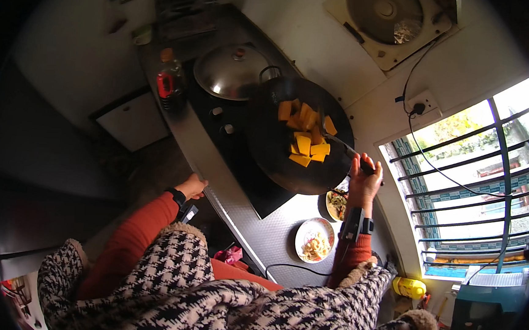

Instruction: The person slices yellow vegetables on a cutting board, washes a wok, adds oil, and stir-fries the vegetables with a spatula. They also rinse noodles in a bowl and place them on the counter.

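Left hand [193,187] curled on counter edge [213,192]; right hand [363,179] grips spatula [339,144] over wok rim [337,182].

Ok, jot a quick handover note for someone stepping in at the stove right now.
Right hand: gripping the spatula handle, blade in among the orange chunks.
Left hand: resting on the counter edge, holding nothing.
Black wok sits on the stove; steel lid is off, lying behind it. Two plates of food wait on the counter.
Done: chunks are in the wok. Left: probably more stirring; how cooked they are cannot be told.
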`<action>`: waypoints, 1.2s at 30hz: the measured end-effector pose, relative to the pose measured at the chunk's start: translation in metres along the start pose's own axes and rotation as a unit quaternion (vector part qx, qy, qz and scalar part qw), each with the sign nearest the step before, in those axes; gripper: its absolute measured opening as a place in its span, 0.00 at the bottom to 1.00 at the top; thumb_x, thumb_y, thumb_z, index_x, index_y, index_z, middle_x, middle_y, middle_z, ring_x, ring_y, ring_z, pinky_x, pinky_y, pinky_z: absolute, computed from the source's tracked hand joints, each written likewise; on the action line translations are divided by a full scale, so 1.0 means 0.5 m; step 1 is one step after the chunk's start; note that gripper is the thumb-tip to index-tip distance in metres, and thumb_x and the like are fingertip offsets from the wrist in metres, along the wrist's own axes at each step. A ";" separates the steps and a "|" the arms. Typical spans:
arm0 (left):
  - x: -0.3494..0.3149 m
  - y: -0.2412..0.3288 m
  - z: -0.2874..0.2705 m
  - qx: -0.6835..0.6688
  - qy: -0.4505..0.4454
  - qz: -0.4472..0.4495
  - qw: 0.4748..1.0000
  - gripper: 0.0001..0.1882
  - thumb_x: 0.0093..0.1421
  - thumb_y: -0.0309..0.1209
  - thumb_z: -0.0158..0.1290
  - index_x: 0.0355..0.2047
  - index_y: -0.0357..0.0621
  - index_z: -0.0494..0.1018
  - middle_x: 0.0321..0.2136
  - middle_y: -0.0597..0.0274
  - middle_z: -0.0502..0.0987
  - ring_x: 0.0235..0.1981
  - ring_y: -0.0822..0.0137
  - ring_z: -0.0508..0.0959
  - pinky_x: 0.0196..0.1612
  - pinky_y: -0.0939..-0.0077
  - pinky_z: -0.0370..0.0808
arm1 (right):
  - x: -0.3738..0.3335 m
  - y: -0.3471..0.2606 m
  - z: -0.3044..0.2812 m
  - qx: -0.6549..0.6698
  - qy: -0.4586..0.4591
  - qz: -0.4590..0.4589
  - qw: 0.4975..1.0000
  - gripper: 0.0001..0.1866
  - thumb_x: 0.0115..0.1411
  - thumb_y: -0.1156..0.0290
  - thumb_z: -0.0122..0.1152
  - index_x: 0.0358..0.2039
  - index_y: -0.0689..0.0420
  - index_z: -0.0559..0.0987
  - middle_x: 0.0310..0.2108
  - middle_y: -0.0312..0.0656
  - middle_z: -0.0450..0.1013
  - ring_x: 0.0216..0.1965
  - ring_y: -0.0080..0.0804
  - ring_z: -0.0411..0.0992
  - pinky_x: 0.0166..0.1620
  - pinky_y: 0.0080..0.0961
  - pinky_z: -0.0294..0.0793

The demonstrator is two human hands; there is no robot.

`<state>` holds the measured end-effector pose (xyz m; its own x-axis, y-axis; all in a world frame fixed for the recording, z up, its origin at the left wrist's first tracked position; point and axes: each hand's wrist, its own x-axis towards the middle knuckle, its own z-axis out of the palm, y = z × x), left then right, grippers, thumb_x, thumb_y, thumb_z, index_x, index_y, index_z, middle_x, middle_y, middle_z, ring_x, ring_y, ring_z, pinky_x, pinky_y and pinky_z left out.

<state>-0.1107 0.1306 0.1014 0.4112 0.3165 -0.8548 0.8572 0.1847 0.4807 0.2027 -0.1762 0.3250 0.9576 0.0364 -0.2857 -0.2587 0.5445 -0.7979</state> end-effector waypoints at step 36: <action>0.013 -0.010 -0.005 -0.008 -0.017 0.023 1.000 0.25 0.65 0.38 0.49 0.57 0.43 0.57 0.45 0.55 0.72 0.26 0.66 0.77 0.28 0.70 0.75 | -0.130 -0.067 0.040 -0.438 -0.316 -0.122 0.833 0.13 0.58 0.82 0.51 0.43 0.68 0.77 0.49 0.46 0.74 0.44 0.28 0.74 0.47 0.23 0.74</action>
<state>-0.1129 0.1338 0.0942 0.4612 0.2926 -0.8377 0.8321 0.1852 0.5228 0.1516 -0.1799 0.3807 0.7986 0.5991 0.0578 0.2260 -0.2096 -0.9513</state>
